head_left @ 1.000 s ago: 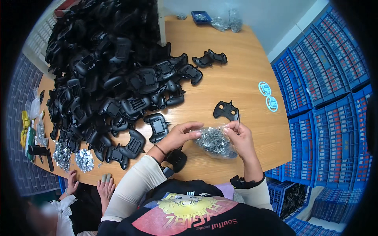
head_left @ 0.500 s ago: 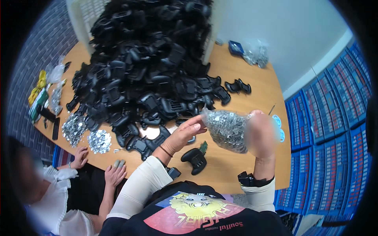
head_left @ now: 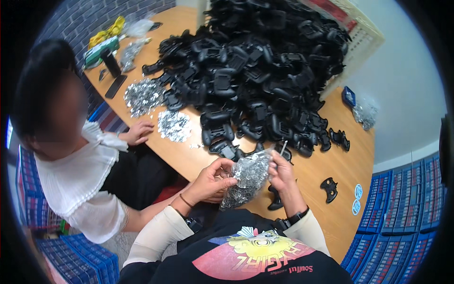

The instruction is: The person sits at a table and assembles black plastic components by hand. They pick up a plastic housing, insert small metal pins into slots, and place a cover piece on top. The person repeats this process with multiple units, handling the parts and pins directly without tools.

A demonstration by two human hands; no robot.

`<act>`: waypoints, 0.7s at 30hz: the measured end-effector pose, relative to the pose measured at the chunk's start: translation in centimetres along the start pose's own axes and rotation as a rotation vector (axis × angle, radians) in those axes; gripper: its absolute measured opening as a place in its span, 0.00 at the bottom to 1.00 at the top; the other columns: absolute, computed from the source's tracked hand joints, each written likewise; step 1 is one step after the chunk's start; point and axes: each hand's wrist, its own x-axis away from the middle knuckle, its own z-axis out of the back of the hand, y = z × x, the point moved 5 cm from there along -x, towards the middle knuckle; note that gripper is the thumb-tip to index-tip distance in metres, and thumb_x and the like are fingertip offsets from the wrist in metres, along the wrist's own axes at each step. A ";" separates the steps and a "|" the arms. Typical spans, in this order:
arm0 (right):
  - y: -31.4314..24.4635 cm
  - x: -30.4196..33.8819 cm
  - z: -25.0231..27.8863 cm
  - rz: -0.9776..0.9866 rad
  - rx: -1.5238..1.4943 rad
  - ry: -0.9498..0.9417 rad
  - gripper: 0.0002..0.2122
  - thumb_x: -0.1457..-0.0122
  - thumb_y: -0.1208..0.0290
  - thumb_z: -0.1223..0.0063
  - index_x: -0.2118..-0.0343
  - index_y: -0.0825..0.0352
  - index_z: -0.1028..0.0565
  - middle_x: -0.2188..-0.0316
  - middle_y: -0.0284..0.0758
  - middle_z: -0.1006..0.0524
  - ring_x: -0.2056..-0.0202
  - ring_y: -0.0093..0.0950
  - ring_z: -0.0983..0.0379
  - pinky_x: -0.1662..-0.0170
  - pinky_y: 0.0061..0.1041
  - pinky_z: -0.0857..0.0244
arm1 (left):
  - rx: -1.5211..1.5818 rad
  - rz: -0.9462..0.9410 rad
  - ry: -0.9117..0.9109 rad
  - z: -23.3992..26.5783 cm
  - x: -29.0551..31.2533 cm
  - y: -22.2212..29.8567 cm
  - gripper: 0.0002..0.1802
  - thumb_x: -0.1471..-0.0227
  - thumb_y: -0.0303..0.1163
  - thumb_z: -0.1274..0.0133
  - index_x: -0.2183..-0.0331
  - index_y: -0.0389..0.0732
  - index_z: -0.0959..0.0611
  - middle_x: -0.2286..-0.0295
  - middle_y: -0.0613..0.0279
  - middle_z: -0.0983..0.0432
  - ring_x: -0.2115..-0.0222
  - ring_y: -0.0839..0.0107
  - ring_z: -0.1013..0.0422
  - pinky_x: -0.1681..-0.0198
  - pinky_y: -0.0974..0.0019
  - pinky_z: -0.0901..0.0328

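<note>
A clear plastic bag (head_left: 249, 182) full of small silvery metal pieces hangs tilted before me, above the table's near edge. My left hand (head_left: 211, 183) is closed on its left side. At its upper right, my right hand (head_left: 282, 173) pinches the plastic, and a thin metal rod (head_left: 283, 147) sticks up beside those fingers. Behind the bag, a black game controller shell (head_left: 274, 199) is partly hidden. A co-worker's forearm (head_left: 153, 208) reaches in from the left toward the bag, its hand mostly hidden behind my left hand.
A big heap of black controller shells (head_left: 260, 71) covers the table's back. Two piles of silvery pieces (head_left: 173, 126) lie at left near the co-worker's other hand (head_left: 138, 132). A black frame part (head_left: 328, 190) lies at right. Blue racks (head_left: 392, 203) stand beyond the table.
My view has turned left. Both hands have brought the bag left and nearer to me, toward the co-worker, whose one arm now reaches toward it. My right hand has moved to its upper edge.
</note>
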 end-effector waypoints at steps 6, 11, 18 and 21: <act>3.7 -3.2 1.9 -0.044 0.384 0.192 0.04 0.41 0.71 0.54 0.68 0.65 0.31 0.79 0.25 0.35 0.80 0.14 0.41 0.82 0.11 0.47 | -0.272 0.070 0.037 3.1 0.8 -6.6 0.16 0.51 0.26 0.45 0.60 0.37 0.29 0.73 0.68 0.29 0.73 0.84 0.32 0.71 0.79 0.36; 1.5 -3.8 1.7 0.181 1.095 0.310 0.07 0.42 0.70 0.55 0.65 0.68 0.30 0.75 0.32 0.30 0.74 0.21 0.32 0.73 0.18 0.38 | -0.255 0.074 0.044 3.8 -1.0 -7.0 0.12 0.50 0.26 0.46 0.62 0.36 0.28 0.73 0.67 0.28 0.73 0.84 0.32 0.70 0.77 0.34; 4.4 -3.3 -0.4 0.412 1.458 0.095 0.10 0.43 0.71 0.53 0.61 0.71 0.30 0.70 0.33 0.26 0.67 0.21 0.31 0.63 0.21 0.36 | -0.076 0.137 0.131 5.3 -3.4 -11.8 0.10 0.50 0.25 0.49 0.64 0.37 0.29 0.75 0.67 0.30 0.73 0.79 0.30 0.74 0.78 0.34; 5.4 -3.3 -1.4 0.491 1.521 0.078 0.09 0.46 0.70 0.51 0.65 0.70 0.29 0.72 0.44 0.26 0.69 0.37 0.27 0.64 0.31 0.35 | 0.095 0.137 0.205 5.2 -3.7 -13.3 0.13 0.48 0.24 0.52 0.59 0.39 0.34 0.73 0.64 0.31 0.74 0.76 0.28 0.74 0.76 0.31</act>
